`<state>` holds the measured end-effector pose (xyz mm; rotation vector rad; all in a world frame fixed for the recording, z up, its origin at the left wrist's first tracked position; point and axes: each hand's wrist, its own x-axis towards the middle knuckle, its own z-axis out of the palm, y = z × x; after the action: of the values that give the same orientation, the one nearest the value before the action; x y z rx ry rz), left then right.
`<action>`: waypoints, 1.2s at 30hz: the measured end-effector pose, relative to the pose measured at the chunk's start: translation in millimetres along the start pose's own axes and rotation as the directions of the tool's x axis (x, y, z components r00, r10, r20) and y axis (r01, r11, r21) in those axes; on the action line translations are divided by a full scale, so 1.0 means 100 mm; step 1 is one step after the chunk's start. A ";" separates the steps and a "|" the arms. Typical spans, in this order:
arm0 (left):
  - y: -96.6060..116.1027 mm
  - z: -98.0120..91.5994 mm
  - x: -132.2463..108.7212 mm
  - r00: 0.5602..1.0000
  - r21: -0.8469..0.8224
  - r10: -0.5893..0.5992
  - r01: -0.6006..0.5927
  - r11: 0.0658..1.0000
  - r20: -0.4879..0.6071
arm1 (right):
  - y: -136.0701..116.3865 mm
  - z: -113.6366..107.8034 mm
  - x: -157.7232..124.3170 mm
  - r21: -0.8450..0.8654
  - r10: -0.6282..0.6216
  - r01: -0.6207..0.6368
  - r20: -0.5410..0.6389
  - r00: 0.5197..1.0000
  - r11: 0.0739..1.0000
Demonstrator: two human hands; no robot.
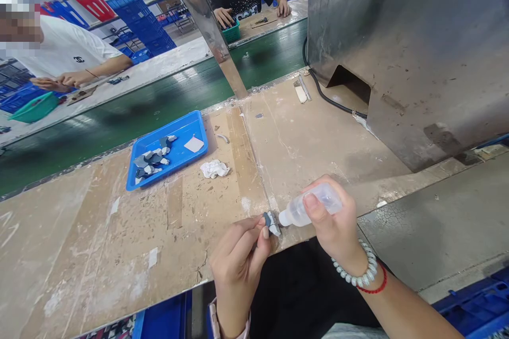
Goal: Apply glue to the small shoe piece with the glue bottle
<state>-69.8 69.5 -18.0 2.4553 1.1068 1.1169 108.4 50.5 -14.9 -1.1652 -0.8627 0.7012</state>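
Observation:
Pinched in the fingertips of my left hand (242, 249) is a small grey and white piece (272, 224), near the table's front edge. My right hand (334, 217) wraps round a translucent squeeze bottle (314, 205), tilted so that its nozzle points left at the piece; whether the tip touches it I cannot tell. Further back on the left, a blue tray (170, 168) holds several similar grey and white pieces and a pale square (194, 144). A crumpled white wad (214, 169) lies to the right of the tray.
A metal housing (405, 53) with a black cable (322, 96) stands at the right. Behind the worktable (302, 137) runs a green belt (159, 100), crossed by a metal post (210, 21). Two people sit beyond it, near green baskets (35, 108).

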 end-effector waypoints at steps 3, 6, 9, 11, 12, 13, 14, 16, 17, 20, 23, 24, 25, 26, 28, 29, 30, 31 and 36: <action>0.01 -0.01 0.00 1.000 0.000 -0.003 0.003 1.000 -0.004 | 0.01 0.00 0.01 0.001 -0.013 0.013 0.006 1.000 1.000; 0.01 -0.01 0.01 1.000 0.001 -0.010 0.010 1.000 -0.009 | 0.01 0.00 0.00 -0.005 -0.029 0.029 0.005 1.000 1.000; 0.01 0.00 0.01 1.000 -0.004 -0.016 0.016 1.000 -0.012 | 0.01 -0.01 -0.01 -0.014 -0.034 0.034 0.002 0.999 0.999; 0.00 0.00 0.01 1.000 -0.008 -0.015 0.015 1.000 -0.014 | 0.02 -0.01 -0.01 -0.010 -0.039 0.039 -0.003 0.999 0.999; 0.00 0.01 0.01 1.000 -0.009 -0.015 0.015 1.000 -0.014 | 0.02 -0.01 -0.01 -0.008 -0.041 0.041 -0.005 0.999 0.999; 0.00 0.01 0.01 1.000 -0.010 -0.014 0.014 1.000 -0.015 | 0.02 0.00 0.00 -0.005 -0.043 0.043 -0.009 0.999 0.999; 0.00 0.01 0.01 1.000 -0.010 -0.013 0.013 1.000 -0.014 | 0.02 0.00 0.00 -0.005 -0.044 0.044 -0.011 0.999 0.999; 0.00 0.01 0.01 1.000 -0.010 -0.008 0.008 1.000 -0.017 | 0.02 0.01 0.00 -0.011 -0.041 0.041 -0.011 0.999 0.999; 0.00 0.01 0.01 1.000 -0.009 -0.005 0.005 1.000 -0.020 | 0.01 0.01 0.00 -0.015 -0.036 0.036 -0.009 0.999 0.999; 0.01 0.01 0.02 1.000 -0.005 0.000 0.000 1.000 -0.020 | 0.00 0.01 -0.01 -0.020 -0.025 0.025 -0.009 1.000 0.999; 0.01 0.01 0.00 1.000 -0.008 -0.006 0.006 1.000 -0.016 | 0.04 0.00 -0.04 0.010 -0.036 0.037 -0.055 0.998 0.999; 0.00 0.01 0.00 1.000 -0.010 -0.009 0.009 1.000 -0.016 | 0.07 0.00 -0.05 0.047 -0.033 0.037 -0.089 0.995 0.998; -0.01 0.01 -0.01 1.000 -0.013 -0.010 0.010 1.000 -0.017 | 0.09 0.00 -0.06 0.100 -0.019 0.032 -0.123 0.992 0.995; -0.01 0.01 -0.01 1.000 -0.016 -0.009 0.009 1.000 -0.018 | 0.12 -0.01 -0.07 0.165 0.010 0.016 -0.152 0.988 0.986; -0.03 0.00 -0.01 1.000 -0.022 0.001 -0.001 1.000 -0.020 | 0.15 -0.02 -0.07 0.319 0.097 -0.037 -0.175 0.980 0.947; -0.04 0.00 -0.01 1.000 -0.023 0.009 -0.009 1.000 -0.018 | 0.14 -0.03 -0.05 0.385 0.142 -0.069 -0.163 0.976 0.920; -0.05 -0.01 -0.01 1.000 -0.023 0.019 -0.019 1.000 -0.012 | 0.13 -0.04 -0.03 0.437 0.185 -0.110 -0.132 0.974 0.893; -0.05 -0.01 -0.01 1.000 -0.023 0.029 -0.029 0.999 -0.006 | 0.10 -0.06 0.00 0.474 0.226 -0.160 -0.085 0.970 0.866; -0.05 -0.01 -0.02 0.994 0.052 0.101 -0.103 0.993 0.037 | -0.07 -0.20 0.15 0.438 0.304 -0.370 0.217 0.928 0.819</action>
<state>-74.2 71.4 -21.5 2.5886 1.0250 1.0816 133.3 51.7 -8.1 -0.8333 -0.5480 1.2258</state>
